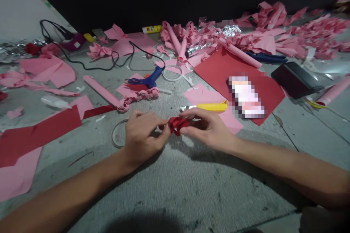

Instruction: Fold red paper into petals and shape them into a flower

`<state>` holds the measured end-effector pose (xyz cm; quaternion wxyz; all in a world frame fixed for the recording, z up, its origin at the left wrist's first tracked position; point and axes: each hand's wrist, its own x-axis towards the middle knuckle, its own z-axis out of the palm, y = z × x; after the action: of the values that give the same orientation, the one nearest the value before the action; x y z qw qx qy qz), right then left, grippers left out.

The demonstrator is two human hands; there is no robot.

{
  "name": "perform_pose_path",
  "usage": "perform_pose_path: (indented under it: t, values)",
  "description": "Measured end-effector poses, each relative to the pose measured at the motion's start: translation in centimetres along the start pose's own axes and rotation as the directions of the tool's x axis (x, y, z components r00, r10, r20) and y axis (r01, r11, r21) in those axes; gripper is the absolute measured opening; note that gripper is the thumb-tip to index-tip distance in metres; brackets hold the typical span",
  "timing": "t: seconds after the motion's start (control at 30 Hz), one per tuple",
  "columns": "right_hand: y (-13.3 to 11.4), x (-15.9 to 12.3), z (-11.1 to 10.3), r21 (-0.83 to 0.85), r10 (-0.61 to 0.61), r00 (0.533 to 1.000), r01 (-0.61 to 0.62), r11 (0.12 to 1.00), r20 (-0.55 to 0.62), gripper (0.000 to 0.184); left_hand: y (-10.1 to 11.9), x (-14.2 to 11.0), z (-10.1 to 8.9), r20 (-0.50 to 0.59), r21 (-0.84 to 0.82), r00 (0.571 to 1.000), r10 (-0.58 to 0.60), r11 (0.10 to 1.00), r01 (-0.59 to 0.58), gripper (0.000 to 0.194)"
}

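Observation:
A small twisted piece of red paper (178,125) is held between my two hands, just above the grey surface. My left hand (144,131) pinches its left end between thumb and fingers. From the other side, the thumb and fingertips of my right hand (206,127) grip its right end. Behind my right hand lies a yellow utility knife (212,107) with its blade out to the left. A grey tape ring (117,134) is partly hidden by my left hand. Past my hands rest a pink twisted paper strip (139,96) and a blue glue gun (149,79).
A red sheet (207,67) lies at right, a phone with a blurred screen (247,96) on it. Crumpled pink paper (308,38) heaps along the back. A black cable (101,68) runs across the left. A white tape ring (172,73) and red paper strip (46,134) lie flat.

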<state>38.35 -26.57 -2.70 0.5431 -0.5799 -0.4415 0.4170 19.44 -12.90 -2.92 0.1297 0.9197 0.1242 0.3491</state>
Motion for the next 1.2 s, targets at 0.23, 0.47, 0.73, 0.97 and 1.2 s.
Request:
perform_pose_path:
  t: [0.23, 0.47, 0.73, 0.97, 1.2]
  values:
    - [1.2, 1.0, -0.9, 0.077, -0.024, 1.000, 0.025, 0.997, -0.010, 0.031, -0.1, -0.1, -0.2, 0.069, -0.142, 0.998, 0.017, 0.990, -0.007, 0.010]
    - [1.2, 1.0, -1.2, 0.062, -0.028, 0.995, 0.022, 0.998, 0.091, 0.027, -0.4, -0.1, 0.2, 0.181, -0.490, 0.951, -0.249, 0.816, 0.307, 0.007]
    - [1.0, 1.0, -1.4, 0.125, -0.030, 0.997, 0.020, 0.992, 0.076, 0.034, -0.6, -0.1, 1.2, 0.410, -0.653, 0.847, -0.338, 0.540, 0.531, 0.019]
    - [0.9, 1.0, -1.1, 0.079, 0.002, 1.000, -0.003, 0.997, 0.012, 0.033, -0.5, 0.0, 1.1, 0.340, -0.668, 0.855, -0.392, 0.539, 0.513, 0.020]
    - [0.8, 0.5, -0.6, -0.131, -0.144, 0.988, 0.136, 0.982, -0.057, 0.006, -0.1, -0.2, 0.8, 0.398, -0.634, 0.840, -0.369, 0.551, 0.543, 0.019]
